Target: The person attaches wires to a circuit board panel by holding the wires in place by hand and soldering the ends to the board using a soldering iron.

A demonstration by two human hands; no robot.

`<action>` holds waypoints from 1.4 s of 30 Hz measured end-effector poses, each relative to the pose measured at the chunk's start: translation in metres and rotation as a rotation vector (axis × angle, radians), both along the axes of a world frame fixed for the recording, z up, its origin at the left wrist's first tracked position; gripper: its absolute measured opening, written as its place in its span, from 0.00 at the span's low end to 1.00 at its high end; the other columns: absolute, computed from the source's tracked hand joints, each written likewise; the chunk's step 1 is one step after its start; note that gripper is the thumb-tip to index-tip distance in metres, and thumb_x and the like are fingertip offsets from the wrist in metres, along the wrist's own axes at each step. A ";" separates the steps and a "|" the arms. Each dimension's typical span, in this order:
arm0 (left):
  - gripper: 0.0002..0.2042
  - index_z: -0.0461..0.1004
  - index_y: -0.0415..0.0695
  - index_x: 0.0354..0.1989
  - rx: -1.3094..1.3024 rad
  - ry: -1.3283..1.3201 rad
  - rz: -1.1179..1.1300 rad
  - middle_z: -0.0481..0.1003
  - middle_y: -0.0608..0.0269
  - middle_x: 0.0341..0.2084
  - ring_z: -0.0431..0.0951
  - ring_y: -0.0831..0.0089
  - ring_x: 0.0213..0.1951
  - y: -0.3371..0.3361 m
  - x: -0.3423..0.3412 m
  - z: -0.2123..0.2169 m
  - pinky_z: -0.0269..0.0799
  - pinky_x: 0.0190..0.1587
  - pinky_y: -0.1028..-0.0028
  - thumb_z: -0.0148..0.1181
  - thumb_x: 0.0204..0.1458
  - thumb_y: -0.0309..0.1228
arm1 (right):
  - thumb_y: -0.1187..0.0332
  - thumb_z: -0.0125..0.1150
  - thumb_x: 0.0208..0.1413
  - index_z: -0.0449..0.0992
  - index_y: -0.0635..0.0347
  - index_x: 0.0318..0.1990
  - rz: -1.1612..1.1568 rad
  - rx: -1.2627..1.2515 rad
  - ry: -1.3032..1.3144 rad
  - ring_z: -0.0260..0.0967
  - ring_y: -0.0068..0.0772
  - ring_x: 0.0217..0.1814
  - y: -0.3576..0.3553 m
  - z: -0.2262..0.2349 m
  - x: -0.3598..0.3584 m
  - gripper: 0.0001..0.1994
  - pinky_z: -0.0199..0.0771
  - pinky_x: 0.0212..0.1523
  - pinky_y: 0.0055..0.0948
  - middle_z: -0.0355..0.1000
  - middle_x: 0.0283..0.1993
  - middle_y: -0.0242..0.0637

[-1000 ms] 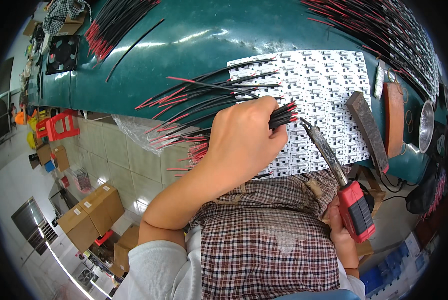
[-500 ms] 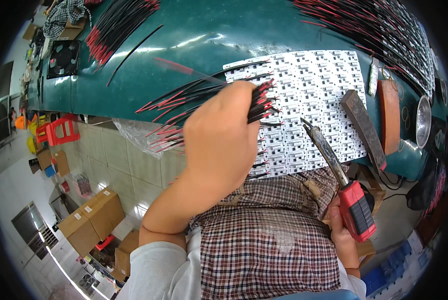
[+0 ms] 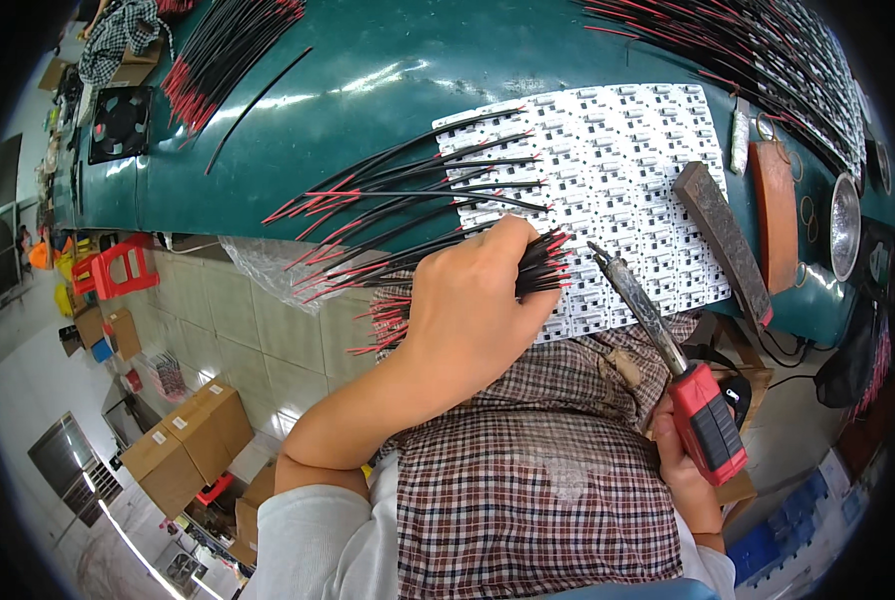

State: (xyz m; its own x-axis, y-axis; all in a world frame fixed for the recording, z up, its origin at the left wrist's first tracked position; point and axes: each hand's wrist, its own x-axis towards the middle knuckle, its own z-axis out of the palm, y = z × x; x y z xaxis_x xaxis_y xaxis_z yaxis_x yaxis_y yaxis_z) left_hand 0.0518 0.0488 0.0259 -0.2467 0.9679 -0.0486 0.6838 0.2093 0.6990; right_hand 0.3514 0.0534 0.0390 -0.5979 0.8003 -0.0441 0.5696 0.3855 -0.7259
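Note:
My left hand [image 3: 473, 300] is closed around a bundle of short black wires with red ends [image 3: 542, 268]. It hangs over the near left part of a white panel of small circuit boards [image 3: 633, 130]. Several black-and-red wires [image 3: 388, 152] lie with one end on the panel's left columns and fan out leftward past the table edge. Held in my right hand [image 3: 672, 445] is a soldering iron [image 3: 710, 420] with a red and black handle. Its dark tip points up and left over the panel, close to the bundle; whether it touches the panel I cannot tell.
A dark bar [image 3: 720, 235] rests across the panel's right side. Beside it stand an orange-brown block [image 3: 776, 215] and a metal bowl [image 3: 845, 228]. Wire heaps [image 3: 233, 60] lie at far left and far right. A small black fan [image 3: 121, 124] sits on the green table [image 3: 368, 40].
My left hand has come nearer and slightly right with the bundle, uncovering wires on the panel. A blurred wire by that hand is no longer seen there. The soldering iron has barely moved.

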 end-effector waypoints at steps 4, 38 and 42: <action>0.07 0.75 0.42 0.36 -0.044 0.025 -0.025 0.79 0.57 0.24 0.80 0.59 0.24 -0.002 -0.005 0.003 0.73 0.30 0.66 0.64 0.48 0.22 | 0.73 0.67 0.43 0.78 0.66 0.40 0.060 0.006 -0.018 0.77 0.50 0.32 0.003 0.002 -0.001 0.14 0.77 0.33 0.37 0.76 0.36 0.48; 0.08 0.74 0.43 0.28 0.034 -0.010 0.001 0.78 0.59 0.20 0.78 0.61 0.21 -0.001 0.003 -0.011 0.69 0.24 0.68 0.70 0.49 0.27 | 0.76 0.67 0.40 0.77 0.66 0.35 0.067 -0.069 0.084 0.74 0.45 0.26 0.007 -0.003 -0.014 0.11 0.74 0.27 0.32 0.73 0.30 0.44; 0.08 0.74 0.43 0.28 0.054 -0.008 -0.002 0.78 0.59 0.21 0.79 0.60 0.22 0.000 0.002 -0.009 0.70 0.25 0.68 0.70 0.48 0.27 | 0.76 0.66 0.40 0.78 0.67 0.36 -0.111 -0.142 0.110 0.76 0.47 0.27 -0.007 -0.005 -0.007 0.12 0.76 0.29 0.33 0.75 0.31 0.46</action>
